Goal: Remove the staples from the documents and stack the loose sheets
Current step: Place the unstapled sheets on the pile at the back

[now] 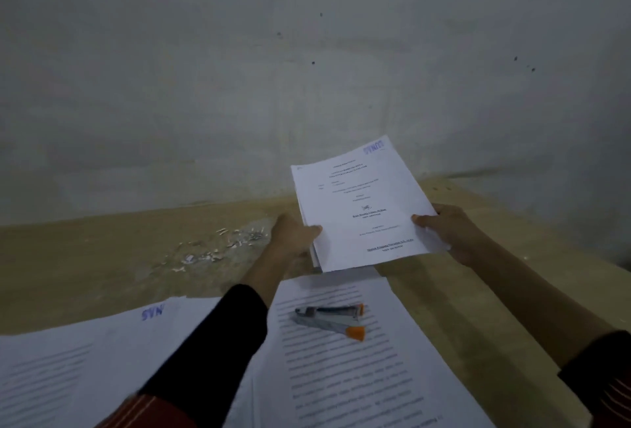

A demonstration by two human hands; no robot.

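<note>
Two hands hold a document (362, 209) in the air above a tan table (102, 257), tilted up toward a grey wall (307, 52). The left hand (293, 236) pinches its left edge, thumb on top. The right hand (447, 233) pinches the right edge the same way. Below, near the person, a stapler (333, 320) with orange tips lies on a printed sheet (341, 376). More sheets (68, 359) lie to the left. Pulled staples (218, 246) are scattered on the table left of the hands.
</note>
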